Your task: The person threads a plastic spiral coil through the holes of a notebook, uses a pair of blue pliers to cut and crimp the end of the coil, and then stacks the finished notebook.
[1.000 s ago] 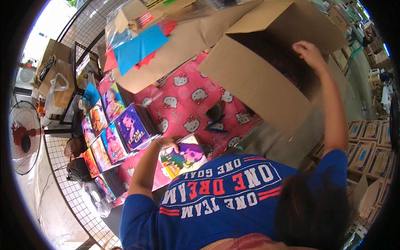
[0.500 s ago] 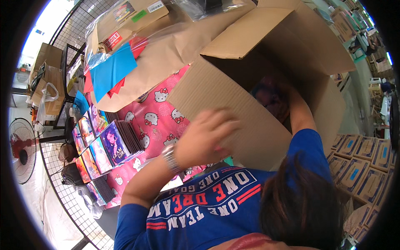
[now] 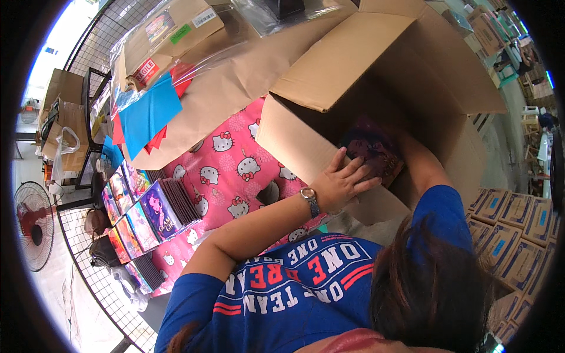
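A large open cardboard box (image 3: 329,141) stands tilted in front of me. My left hand (image 3: 344,183), with a wristwatch at its wrist, lies on the box's near rim, fingers spread and holding nothing. Deep in the box is my right hand (image 3: 406,144), beside a dark purple notebook (image 3: 371,147) with a printed figure on its cover. Shadow hides that hand's fingers, so its grip does not show. To the left, several stacks of colourful notebooks (image 3: 159,212) stand on a pink cat-patterned cloth (image 3: 247,167).
Blue sheets (image 3: 152,115) and red sheets lie on brown paper (image 3: 235,88) beside a plastic-wrapped carton (image 3: 170,44). A box flap (image 3: 347,59) sticks up at the far side. Stacked cartons (image 3: 512,235) stand at right. At left are a wire grid and a fan (image 3: 35,226).
My left hand has moved right and come down onto the box's near rim. The box has tipped or shifted a little, and more of the notebook inside shows. My right hand stays inside.
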Demonstrator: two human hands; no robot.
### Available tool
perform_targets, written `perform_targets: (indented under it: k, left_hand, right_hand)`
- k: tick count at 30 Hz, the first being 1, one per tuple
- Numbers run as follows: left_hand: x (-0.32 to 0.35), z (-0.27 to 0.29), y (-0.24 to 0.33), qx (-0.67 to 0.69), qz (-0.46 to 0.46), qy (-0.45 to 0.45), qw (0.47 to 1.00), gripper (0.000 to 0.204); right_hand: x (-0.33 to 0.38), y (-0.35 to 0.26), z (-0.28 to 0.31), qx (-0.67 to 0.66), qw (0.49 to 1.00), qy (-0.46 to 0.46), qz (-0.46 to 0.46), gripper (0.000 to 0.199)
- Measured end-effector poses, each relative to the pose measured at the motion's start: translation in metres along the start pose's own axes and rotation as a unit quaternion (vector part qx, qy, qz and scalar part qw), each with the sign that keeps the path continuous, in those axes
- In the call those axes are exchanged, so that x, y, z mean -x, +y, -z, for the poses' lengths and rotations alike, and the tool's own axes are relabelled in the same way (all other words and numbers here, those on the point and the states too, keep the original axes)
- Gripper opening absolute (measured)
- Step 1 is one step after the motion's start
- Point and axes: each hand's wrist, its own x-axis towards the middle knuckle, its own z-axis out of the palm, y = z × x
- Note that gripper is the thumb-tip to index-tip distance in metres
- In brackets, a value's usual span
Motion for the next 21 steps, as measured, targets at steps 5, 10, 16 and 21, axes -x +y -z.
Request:
perform_targets:
  k: [5, 10, 16, 21]
  left_hand:
    - [0.004, -0.007, 0.004, -0.02, -0.002, 0.026, 0.999, 0.067]
    - [0.006, -0.01, 0.002, 0.011, -0.012, 0.016, 1.0, 0.062]
    - [0.004, -0.009, 0.001, -0.026, -0.014, 0.008, 1.0, 0.06]
    - [0.002, -0.006, -0.002, -0.045, -0.029, 0.005, 0.999, 0.059]
  right_hand:
    - [0.003, -0.003, 0.003, -0.016, 0.999, -0.038, -0.004, 0.067]
    - [0.012, 0.007, 0.019, -0.08, 0.99, -0.115, -0.004, 0.067]
    - [0.024, 0.009, 0.03, -0.028, 0.987, -0.16, -0.014, 0.064]
    - [0.014, 0.002, 0.02, 0.147, 0.983, -0.099, -0.049, 0.036]
